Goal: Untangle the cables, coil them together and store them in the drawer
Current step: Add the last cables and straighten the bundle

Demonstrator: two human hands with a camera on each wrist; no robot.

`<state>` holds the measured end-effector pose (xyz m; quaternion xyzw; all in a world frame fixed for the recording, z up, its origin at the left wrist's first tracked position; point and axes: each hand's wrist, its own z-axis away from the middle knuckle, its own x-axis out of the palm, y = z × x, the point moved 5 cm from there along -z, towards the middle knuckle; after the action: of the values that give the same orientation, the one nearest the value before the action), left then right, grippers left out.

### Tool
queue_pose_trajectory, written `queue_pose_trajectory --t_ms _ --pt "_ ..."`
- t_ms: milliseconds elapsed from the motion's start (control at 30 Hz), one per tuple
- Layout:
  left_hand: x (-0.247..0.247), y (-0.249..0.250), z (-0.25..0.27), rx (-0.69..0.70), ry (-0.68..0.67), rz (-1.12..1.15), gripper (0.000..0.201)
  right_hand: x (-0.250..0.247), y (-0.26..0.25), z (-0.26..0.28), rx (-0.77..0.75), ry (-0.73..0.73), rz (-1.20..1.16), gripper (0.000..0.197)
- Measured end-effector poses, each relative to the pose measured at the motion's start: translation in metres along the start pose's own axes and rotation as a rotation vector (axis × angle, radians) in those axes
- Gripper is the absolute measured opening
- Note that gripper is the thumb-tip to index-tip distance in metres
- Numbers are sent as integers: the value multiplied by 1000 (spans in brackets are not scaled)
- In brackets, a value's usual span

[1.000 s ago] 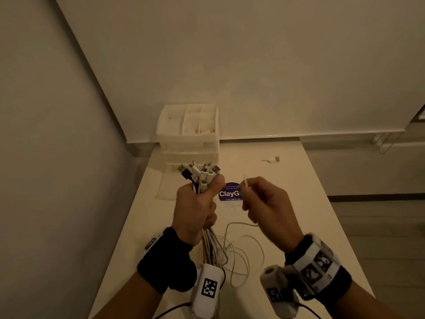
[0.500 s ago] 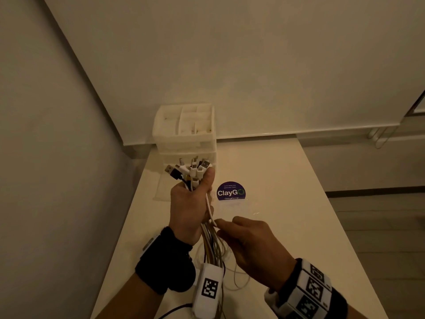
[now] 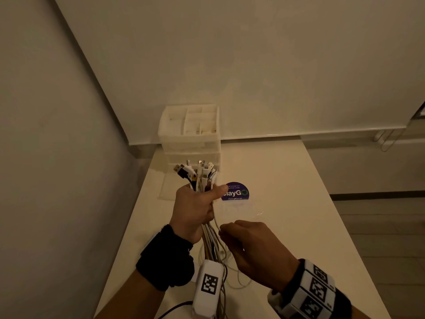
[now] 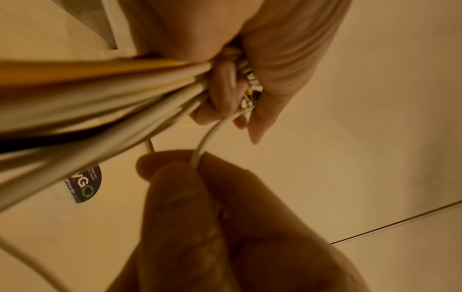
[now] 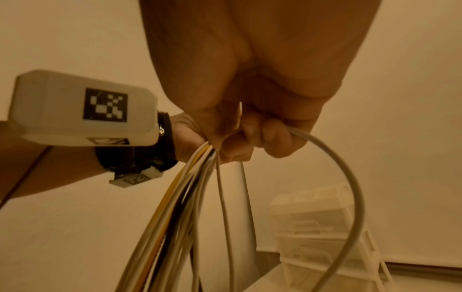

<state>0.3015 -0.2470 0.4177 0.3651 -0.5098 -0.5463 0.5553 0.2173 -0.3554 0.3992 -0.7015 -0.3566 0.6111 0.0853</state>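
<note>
My left hand (image 3: 195,208) grips a bundle of cables (image 3: 210,240) upright above the table, thumb pressed across it; several plugs (image 3: 197,172), white and one black, stick out above the fist. The strands (image 4: 100,102) hang down below the fist, white with a yellow and a black one. My right hand (image 3: 250,245) is just below and right of the left, pinching one thin white cable (image 4: 210,136) that runs up into the left fist. In the right wrist view this cable (image 5: 350,177) loops down past the fingers. The white drawer unit (image 3: 190,132) stands at the table's far left.
The white table (image 3: 287,203) carries a round purple sticker (image 3: 236,192) beyond my hands. Loose cable loops (image 3: 239,282) lie on the table under my wrists. A wall runs along the left and another behind the drawer unit. Floor lies past the table's right edge.
My right hand has dropped from beside the plugs to below the left fist, sliding along the white cable. The cable end that lay on the far table is now in the bundle.
</note>
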Motion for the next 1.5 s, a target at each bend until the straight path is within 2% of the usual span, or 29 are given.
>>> queue_pose_trajectory --t_ms 67,133,267,400,533,633,733,833,933,1033,1133,1200,1267,1300,1367,1500 --pt "-2 -1 -1 -3 -1 -5 6 -2 -2 0 -9 -4 4 28" --pt "-4 -3 -2 -6 -17 -14 4 -1 -3 1 -10 -6 8 25" --pt "-1 -3 1 -1 -60 1 24 -2 -4 5 -11 4 20 27" --pt "3 0 4 45 -84 -46 23 -7 -4 7 6 -12 26 27" --pt "-1 3 5 96 -92 -19 32 -6 -1 7 62 -49 -157 22" --pt "-13 15 2 198 -4 61 25 1 17 15 172 -74 -352 26" --pt "-21 31 2 270 0 133 24 4 46 17 248 -8 -512 26" --pt "-30 50 6 340 -10 167 33 9 76 13 287 4 -513 30" --pt "-56 76 0 424 73 224 37 20 107 19 363 -9 -459 35" --pt "-69 86 -1 448 30 135 37 17 124 18 491 144 -485 39" --pt "-41 68 10 387 -77 -120 24 6 121 2 574 323 -654 44" --pt "-15 49 17 380 -128 -345 17 -4 105 -13 521 312 -696 42" --pt "8 22 17 309 -177 -464 12 -13 89 -26 446 260 -745 41" --pt "15 9 15 259 -181 -498 9 -19 82 -30 420 250 -785 40" --pt "21 -10 8 212 -159 -530 17 -31 72 -34 368 235 -849 38" --pt "29 -11 3 281 -111 -503 9 -43 70 -28 326 226 -954 37"
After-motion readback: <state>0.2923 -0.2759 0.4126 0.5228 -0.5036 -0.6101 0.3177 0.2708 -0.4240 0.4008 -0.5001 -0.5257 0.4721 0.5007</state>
